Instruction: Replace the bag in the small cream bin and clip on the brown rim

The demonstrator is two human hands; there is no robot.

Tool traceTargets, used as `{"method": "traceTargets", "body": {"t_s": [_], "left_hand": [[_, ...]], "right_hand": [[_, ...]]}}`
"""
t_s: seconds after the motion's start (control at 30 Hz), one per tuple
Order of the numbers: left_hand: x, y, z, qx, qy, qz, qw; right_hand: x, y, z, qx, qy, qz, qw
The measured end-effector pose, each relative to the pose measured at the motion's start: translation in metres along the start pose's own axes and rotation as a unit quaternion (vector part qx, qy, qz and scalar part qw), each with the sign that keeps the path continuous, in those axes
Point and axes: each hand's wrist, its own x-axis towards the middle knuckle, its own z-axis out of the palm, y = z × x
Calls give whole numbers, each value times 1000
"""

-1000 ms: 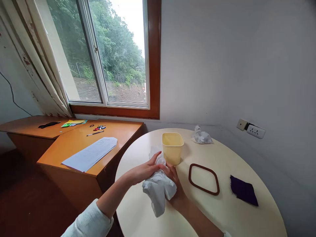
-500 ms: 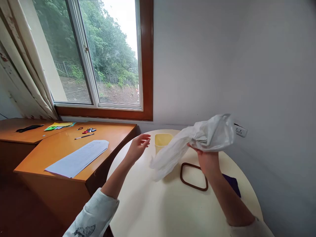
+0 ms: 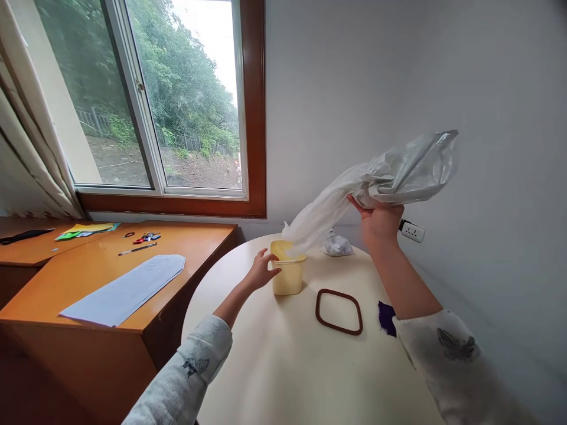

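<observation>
High over the round table, my right hand (image 3: 383, 221) is closed around a white translucent plastic bag (image 3: 372, 180), bunched at its middle. One end of the bag puffs out to the upper right; the other trails down to the left, over the opening of a small yellow wastebasket (image 3: 287, 278). My left hand (image 3: 262, 270) is at the wastebasket's near left rim, fingers at the edge and thumb against the outer wall. On the table in front lies a brown rounded-square ring (image 3: 339, 327).
The cream round table (image 3: 283, 366) also bears a crumpled white plastic bundle (image 3: 337, 244) near the wall and a purple cloth (image 3: 387, 319) at right. Papers (image 3: 128, 289), a pen (image 3: 137, 248) and keys (image 3: 147, 238) lie on the orange desk (image 3: 199, 239). A socket (image 3: 413, 231) is on the wall.
My right hand has risen with the plastic bag, whose trailing end has swung over the wastebasket. My left hand has come right and down to the wastebasket's rim. The crumpled bundle has come into view.
</observation>
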Motion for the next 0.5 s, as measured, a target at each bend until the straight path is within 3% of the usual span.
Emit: {"method": "traceTargets", "body": {"t_s": [0.33, 0.5], "left_hand": [[-28, 17, -8, 12, -18, 49, 999], [-54, 34, -15, -10, -52, 87, 995]], "right_hand": [[-11, 38, -23, -81, 2, 73, 994], [-14, 39, -26, -164, -101, 183, 964]]}}
